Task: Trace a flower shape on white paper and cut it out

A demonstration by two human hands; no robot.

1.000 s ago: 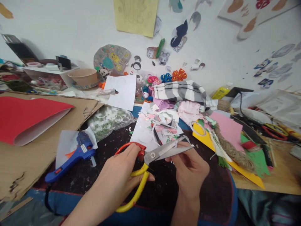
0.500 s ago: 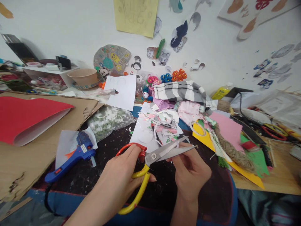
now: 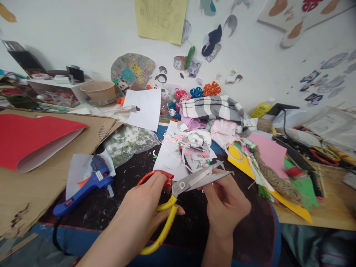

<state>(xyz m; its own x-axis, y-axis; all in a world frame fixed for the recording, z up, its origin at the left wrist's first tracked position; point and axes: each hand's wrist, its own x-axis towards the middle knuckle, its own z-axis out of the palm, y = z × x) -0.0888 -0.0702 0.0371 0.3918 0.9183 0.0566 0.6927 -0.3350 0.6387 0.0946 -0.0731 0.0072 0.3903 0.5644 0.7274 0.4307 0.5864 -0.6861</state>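
My left hand (image 3: pixel 144 202) grips a pair of scissors (image 3: pixel 182 185) by one red and one yellow handle loop. The metal blades point right and stand slightly apart. Behind their tips my right hand (image 3: pixel 228 207) is closed, with thumb and fingers pinched together. Whatever it pinches is mostly hidden by the blades and fingers; I cannot make it out. Just beyond the blades, white, pink and green paper scraps (image 3: pixel 196 142) lie heaped on a white sheet (image 3: pixel 161 163).
A blue hot glue gun (image 3: pixel 94 180) lies left on the dark tabletop, beside cardboard (image 3: pixel 55 148) bearing a red sheet (image 3: pixel 36 137). A plastic bag (image 3: pixel 130 142) sits behind. Folded checked cloth (image 3: pixel 214 107), twine (image 3: pixel 275 178), a tape roll (image 3: pixel 234 154) and coloured paper lie right.
My right hand has shifted very slightly to the right. The scissors and my left hand look practically unmoved.
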